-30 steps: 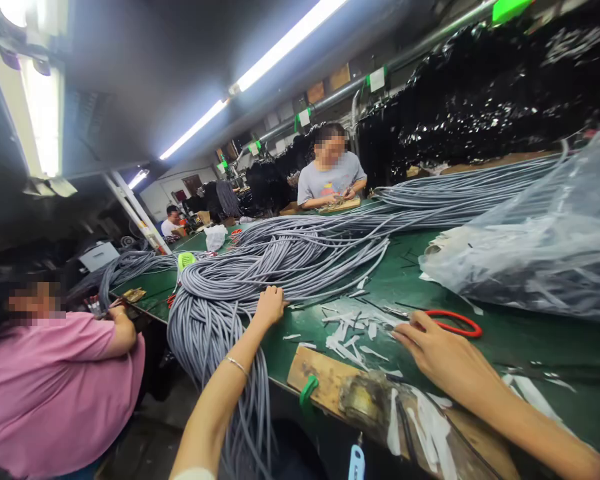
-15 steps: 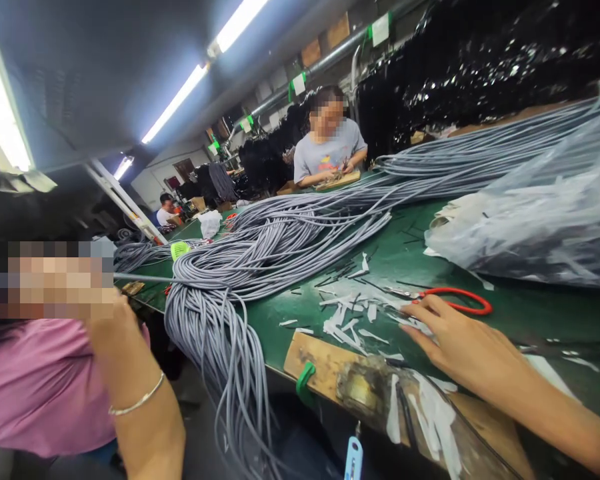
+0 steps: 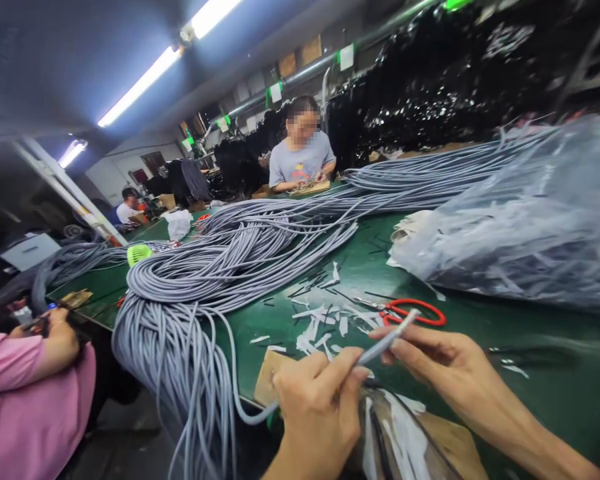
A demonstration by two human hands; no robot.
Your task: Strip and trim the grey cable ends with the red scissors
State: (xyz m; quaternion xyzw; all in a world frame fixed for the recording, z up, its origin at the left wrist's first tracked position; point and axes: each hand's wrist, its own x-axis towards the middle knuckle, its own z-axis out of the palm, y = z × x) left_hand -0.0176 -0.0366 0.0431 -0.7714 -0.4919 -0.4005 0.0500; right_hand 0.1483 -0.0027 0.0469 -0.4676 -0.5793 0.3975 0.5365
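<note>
A grey cable (image 3: pixel 375 349) runs from the bundle up through my left hand (image 3: pixel 320 393), whose fingers are wrapped round it near its end. My right hand (image 3: pixel 425 350) pinches the same cable close to the tip, which points up and to the right. Just behind my right hand lie red-handled scissors (image 3: pixel 433 310). White strips (image 3: pixel 315 327) and short black pieces are scattered on the green table (image 3: pixel 275 320). Below my hands, a wooden board (image 3: pixel 267 380) at the table edge is partly hidden by my left hand.
A large bundle of grey cables (image 3: pixel 180 347) hangs over the front edge at left. A clear plastic bag (image 3: pixel 530 247) with white scraps stands at right. One person in pink (image 3: pixel 40 400) is at left; another in grey (image 3: pixel 303 160) sits across the table.
My left hand has come down from the upper left and now holds a cable. My right hand has left the white strips and grips the cable near its end. The view has turned right.
</note>
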